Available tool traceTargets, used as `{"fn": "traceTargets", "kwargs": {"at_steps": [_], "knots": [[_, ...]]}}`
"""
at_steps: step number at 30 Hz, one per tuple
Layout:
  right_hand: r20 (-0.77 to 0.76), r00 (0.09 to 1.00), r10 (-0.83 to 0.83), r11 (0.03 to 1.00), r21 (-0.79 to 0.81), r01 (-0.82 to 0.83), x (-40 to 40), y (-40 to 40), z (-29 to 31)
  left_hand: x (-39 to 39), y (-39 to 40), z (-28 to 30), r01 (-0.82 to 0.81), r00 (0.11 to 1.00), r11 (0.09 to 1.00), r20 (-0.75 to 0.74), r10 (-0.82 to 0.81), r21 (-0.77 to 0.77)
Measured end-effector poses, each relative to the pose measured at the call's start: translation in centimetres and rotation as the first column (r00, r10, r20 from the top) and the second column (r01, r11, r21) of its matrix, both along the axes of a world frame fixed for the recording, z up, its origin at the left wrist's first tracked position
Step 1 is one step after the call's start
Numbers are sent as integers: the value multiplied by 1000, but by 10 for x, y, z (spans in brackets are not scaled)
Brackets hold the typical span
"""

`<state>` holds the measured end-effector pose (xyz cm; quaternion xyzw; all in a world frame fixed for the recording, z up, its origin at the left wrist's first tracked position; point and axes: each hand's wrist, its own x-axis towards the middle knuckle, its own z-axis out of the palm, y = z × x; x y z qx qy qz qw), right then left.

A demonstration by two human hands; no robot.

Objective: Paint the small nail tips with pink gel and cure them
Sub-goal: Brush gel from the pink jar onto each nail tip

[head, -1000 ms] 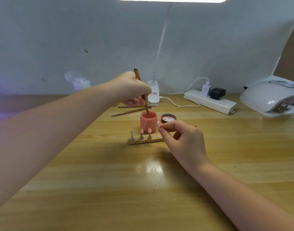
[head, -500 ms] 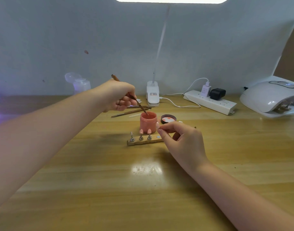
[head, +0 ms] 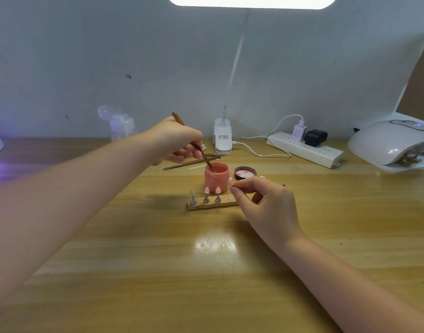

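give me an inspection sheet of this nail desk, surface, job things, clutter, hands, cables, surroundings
surface: wooden table, glare patch near the middle
job's things: open pink gel jar with brush tip dipped in; jar lid beside it; wooden holder strip with three metal stands, two carrying pink nail tips; curing lamp at far right
clutter: spare tools lying behind the jar; clear dispenser bottle at the back
grippers: left hand grips the brush; right hand pinches a small nail tip
cables: white cable from the desk lamp base; power strip with two plugs
surroundings: pale wall, bright lamp overhead
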<state>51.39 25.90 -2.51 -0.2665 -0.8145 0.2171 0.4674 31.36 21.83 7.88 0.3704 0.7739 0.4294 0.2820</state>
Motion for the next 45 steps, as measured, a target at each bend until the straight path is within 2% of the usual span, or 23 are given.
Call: {"fn": "traceTargets", "kwargs": {"at_steps": [4, 8, 11, 13, 18, 22, 27, 30, 33, 37, 45], "knots": [[-2, 1000, -5, 1000, -10, 5, 0, 0, 0, 10, 11, 3, 64, 986, 996, -153, -73, -65], [2, 1000, -13, 1000, -9, 13, 0, 1, 0, 22, 20, -2, 122, 965, 976, -209, -159, -181], [6, 1000, -7, 1000, -10, 7, 0, 1, -1, 22, 21, -5, 118, 966, 977, -207, -154, -178], [2, 1000, -3, 1000, -15, 3, 0, 1, -1, 16, 18, -3, 72, 986, 991, -140, -87, -109], [-6, 1000, 1, 1000, -3, -1, -1, -1, 0, -7, -1, 2, -65, 983, 996, 173, 54, 62], [-1, 1000, 5, 1000, 9, -5, 0, -2, 2, -18, -16, -5, -112, 938, 992, 335, 87, 56], [-11, 1000, 8, 1000, -1, -8, 0, -3, 2, -25, -30, -18, -136, 894, 990, 436, 103, 46], [-25, 999, 28, 1000, -13, -28, 0, -3, 3, -23, -39, -20, -160, 854, 978, 516, 69, 135], [-56, 997, 44, 998, -40, -46, 1, -3, 3, -11, -51, -22, -174, 810, 938, 585, -37, 300], [-113, 992, 57, 994, -86, -67, 2, -3, 4, 15, -65, -36, -154, 781, 873, 598, -179, 463], [-118, 989, 84, 990, -100, -96, 0, -3, 4, 35, -73, -70, -118, 757, 832, 591, -278, 542]]}}
